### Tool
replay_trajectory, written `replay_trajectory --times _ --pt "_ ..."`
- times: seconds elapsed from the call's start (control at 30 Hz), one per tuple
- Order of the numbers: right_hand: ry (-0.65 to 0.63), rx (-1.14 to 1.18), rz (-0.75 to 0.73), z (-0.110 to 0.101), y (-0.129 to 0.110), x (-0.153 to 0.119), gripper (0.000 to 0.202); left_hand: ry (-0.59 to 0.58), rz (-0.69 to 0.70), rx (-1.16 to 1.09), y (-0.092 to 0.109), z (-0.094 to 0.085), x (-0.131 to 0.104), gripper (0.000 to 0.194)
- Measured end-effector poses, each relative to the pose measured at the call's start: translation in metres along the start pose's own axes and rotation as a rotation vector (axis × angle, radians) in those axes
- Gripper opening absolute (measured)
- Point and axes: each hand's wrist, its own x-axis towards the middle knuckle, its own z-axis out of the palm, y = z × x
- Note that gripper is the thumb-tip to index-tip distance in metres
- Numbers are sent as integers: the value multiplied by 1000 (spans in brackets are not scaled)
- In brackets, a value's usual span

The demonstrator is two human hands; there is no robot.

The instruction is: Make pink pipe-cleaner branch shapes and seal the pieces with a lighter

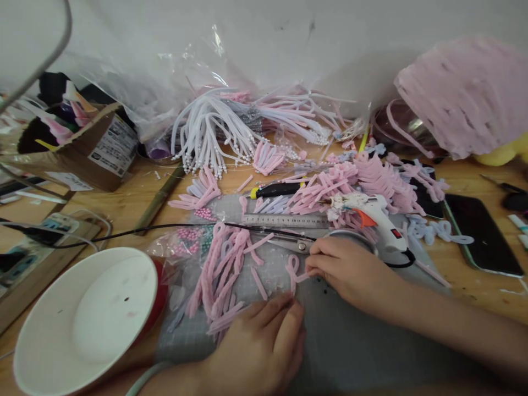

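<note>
A pink pipe cleaner [293, 266], bent into a small loop with its ends crossing, is stretched between my hands over the grey cutting mat [346, 341]. My left hand [266, 341] pinches its lower end from below. At the right, my right hand [346, 272] grips the other end between thumb and fingers. Just left of them lies a heap of twisted pink pipe cleaner pieces [218, 269]. Scissors [303, 246] rest behind my right hand, partly hidden, next to a metal ruler [284, 220].
A white glue gun [383, 220] lies behind my right forearm, its black cord [157, 226] crossing the mat. A white bowl [37, 319] stands front left. Cut pink pieces [325, 187], white bundled stems [218, 126], a cardboard box [99, 143] and a phone [480, 234] surround the mat.
</note>
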Motion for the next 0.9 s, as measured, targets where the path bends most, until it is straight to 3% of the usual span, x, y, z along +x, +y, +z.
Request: replay_trajectory --times 0.27,0.9 --pt "18 -80 -39 12 7 5 16 22 18 35 0 3 -4 20" --pt "-19 -189 -40 16 8 1 10 38 -16 10 1 1 0 21"
